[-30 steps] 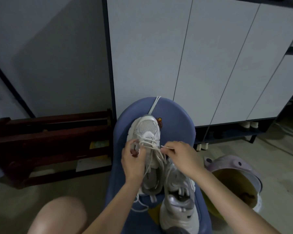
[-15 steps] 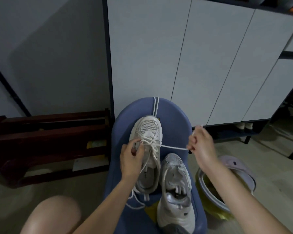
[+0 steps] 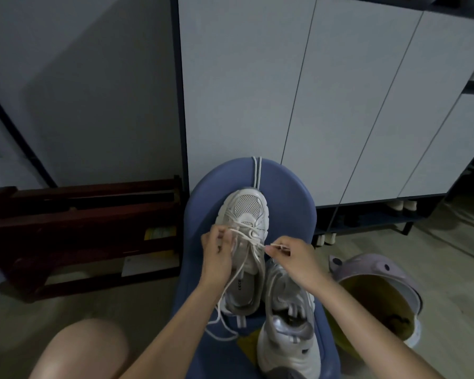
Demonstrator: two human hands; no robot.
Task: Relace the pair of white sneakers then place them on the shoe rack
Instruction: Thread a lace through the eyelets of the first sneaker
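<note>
left hand (image 3: pixel 216 255) pinching lace (image 3: pixel 240 272) at sneaker (image 3: pixel 244 242), right hand (image 3: pixel 293 259) pinching lace tip, eyelets hidden

It was a home entryway, shown by tall white cabinet doors (image 3: pixel 340 105), a dark red wooden shoe rack (image 3: pixel 80 228) and a blue padded stool (image 3: pixel 203 201).

right hand (image 3: pixel 294 262) back beside sneaker (image 3: pixel 244 242)

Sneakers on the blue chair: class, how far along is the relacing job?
Done: laces cross the far sneaker's lower eyelets. In hand: the right hand pinches the lace tip while the left hand holds the shoe's edge. Left: its upper eyelets, the near sneaker, then the shoe rack.
</note>
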